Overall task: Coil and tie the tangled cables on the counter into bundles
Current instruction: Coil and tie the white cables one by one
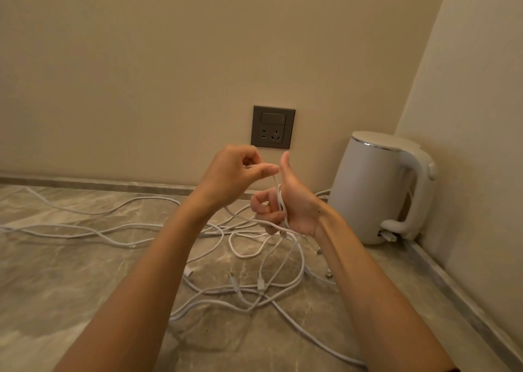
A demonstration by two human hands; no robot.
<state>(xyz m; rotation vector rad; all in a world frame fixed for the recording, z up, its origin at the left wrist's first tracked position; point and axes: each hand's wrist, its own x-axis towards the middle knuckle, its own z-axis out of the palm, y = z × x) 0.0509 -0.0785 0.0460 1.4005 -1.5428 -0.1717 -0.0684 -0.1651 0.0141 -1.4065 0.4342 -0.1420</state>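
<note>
Left of the kettle [376,187], right hand [294,207] grips cable [279,199] turns as a winding form; left hand [235,170] pinches the strand taut for the next wrap.

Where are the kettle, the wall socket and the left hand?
kettle [368,190], head view, middle of its white body.
wall socket [272,127], head view, centre of its grey plate.
left hand [229,173], head view, back of the hand.

Left hand [235,173] and right hand [293,204] raised close together on one cable [279,202].
Bare forearms reach forward and converge. The left hand pinches the cable between thumb and forefinger, knuckles up. The right hand stands thumb up, fingers curled, the cable looped round it.
</note>
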